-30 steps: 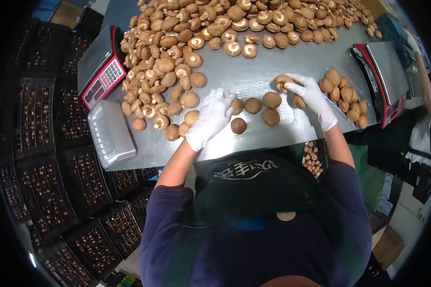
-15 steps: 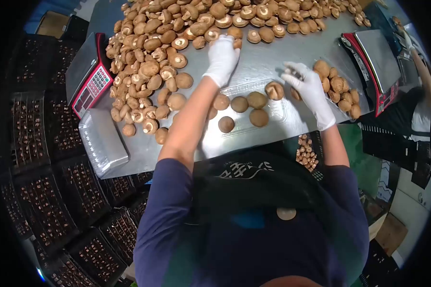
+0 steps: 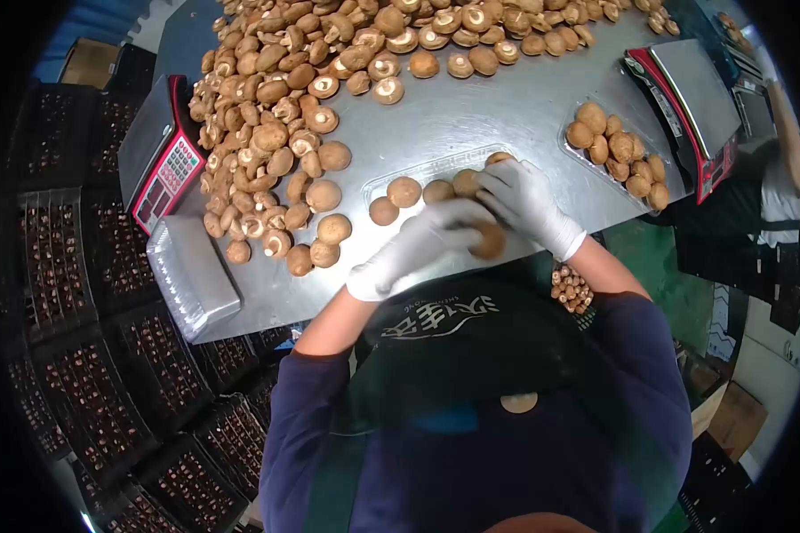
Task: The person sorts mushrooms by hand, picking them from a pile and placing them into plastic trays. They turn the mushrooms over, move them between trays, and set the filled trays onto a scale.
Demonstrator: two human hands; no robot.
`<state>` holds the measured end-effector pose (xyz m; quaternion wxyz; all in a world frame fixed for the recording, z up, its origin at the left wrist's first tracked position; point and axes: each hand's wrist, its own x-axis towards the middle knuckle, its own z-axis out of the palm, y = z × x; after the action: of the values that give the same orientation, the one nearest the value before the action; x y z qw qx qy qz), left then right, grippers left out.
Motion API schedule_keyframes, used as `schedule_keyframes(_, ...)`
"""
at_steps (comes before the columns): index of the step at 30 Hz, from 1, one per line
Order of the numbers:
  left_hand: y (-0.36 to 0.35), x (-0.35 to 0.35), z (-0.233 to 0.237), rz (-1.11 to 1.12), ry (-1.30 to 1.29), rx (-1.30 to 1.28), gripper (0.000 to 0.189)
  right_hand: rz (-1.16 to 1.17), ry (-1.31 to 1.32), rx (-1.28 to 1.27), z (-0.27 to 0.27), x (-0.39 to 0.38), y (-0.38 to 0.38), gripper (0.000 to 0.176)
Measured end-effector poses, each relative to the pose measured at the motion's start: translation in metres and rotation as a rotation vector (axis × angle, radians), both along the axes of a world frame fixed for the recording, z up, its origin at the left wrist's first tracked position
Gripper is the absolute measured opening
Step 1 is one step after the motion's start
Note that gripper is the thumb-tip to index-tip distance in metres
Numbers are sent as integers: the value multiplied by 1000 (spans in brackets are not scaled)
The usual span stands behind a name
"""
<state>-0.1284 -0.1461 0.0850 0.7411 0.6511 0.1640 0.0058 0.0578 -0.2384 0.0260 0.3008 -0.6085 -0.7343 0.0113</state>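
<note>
My left hand (image 3: pixel 422 244), in a white glove and blurred by motion, is closed at the front of the table, with a brown shiitake mushroom (image 3: pixel 487 241) at its fingertips. Close beside it, my gloved right hand (image 3: pixel 526 206) bends its fingers together over the tray's right part; what they hold is hidden. Under and behind both hands lies a clear plastic tray (image 3: pixel 373 185). Several shiitake caps show there, among them one mushroom (image 3: pixel 404 191) on the left and another (image 3: pixel 500 158) behind my right fingers. My hands cover the tray's front part.
A large mushroom heap (image 3: pixel 276 98) spreads over the metal table's (image 3: pixel 453 111) back and left. Red scales stand left (image 3: pixel 173 164) and right (image 3: pixel 684 107). Stacked clear trays (image 3: pixel 191 275) sit front left, a filled tray (image 3: pixel 622 155) right. Another person's arm (image 3: pixel 787 124) shows far right.
My left hand has come back from the heap to the front of the tray, bringing a mushroom. My right hand has moved left and nearer to me, beside it.
</note>
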Motion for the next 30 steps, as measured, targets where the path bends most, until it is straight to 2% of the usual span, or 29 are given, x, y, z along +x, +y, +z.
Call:
schedule_keyframes(2,-27,20,-13,-253,76,146,34,-15,-30,77,5,19,-4,19)
schedule_keyframes(3,-48,29,-27,-211,-25,289,38,-16,-50,152,14,25,-7,17)
schedule_keyframes(4,-55,38,-12,-256,-10,385,38,15,79,58,43,34,-7,18)
schedule_keyframes(5,-57,46,3,-300,3,488,37,-160,136,66,41,40,-4,23)
schedule_keyframes(6,-61,45,-15,-129,-56,668,30,-187,155,-23,42,46,-4,27)
schedule_keyframes(7,-48,45,-30,-216,-81,1231,24,-213,173,-112,45,49,-4,30)
schedule_keyframes(8,-35,55,-21,-183,199,1318,17,-192,143,-228,39,51,-4,36)
schedule_keyframes(9,-19,47,-32,366,-96,1059,15,-187,72,-258,27,48,-5,39)
schedule_keyframes(10,0,44,-42,330,70,844,13,-164,72,-288,15,46,-4,40)
schedule_keyframes(11,10,42,-49,335,74,844,13,-141,79,-323,4,42,-5,40)
schedule_keyframes(13,24,40,-59,528,-41,1070,9,-124,96,-278,-3,42,-2,41)
schedule_keyframes(15,24,42,-58,513,-32,1056,9,-210,303,-320,3,39,-4,37)
schedule_keyframes(16,24,47,-58,504,-37,1047,8,-291,492,-322,5,35,-6,37)
schedule_keyframes(17,21,51,-53,500,-45,1044,8,-298,488,-321,9,35,-9,37)
schedule_keyframes(19,14,60,-43,507,-71,834,13,-300,930,-263,18,39,-13,39)
schedule_keyframes(20,14,65,-37,505,-78,835,13,-291,1033,-298,24,41,-14,42)
schedule_keyframes(22,11,72,-30,430,5,559,16,-283,1017,-285,37,37,-18,42)
schedule_keyframes(25,12,78,-35,352,-52,647,16,-289,974,-290,43,40,-23,42)
schedule_keyframes(27,11,77,-35,380,-79,613,18,-259,1372,-294,45,47,-25,43)
schedule_keyframes(29,6,75,-37,403,-105,574,20,-255,1491,-362,43,66,-25,42)
schedule_keyframes(30,2,74,-38,377,-53,423,20,-293,1590,-353,43,71,-31,40)
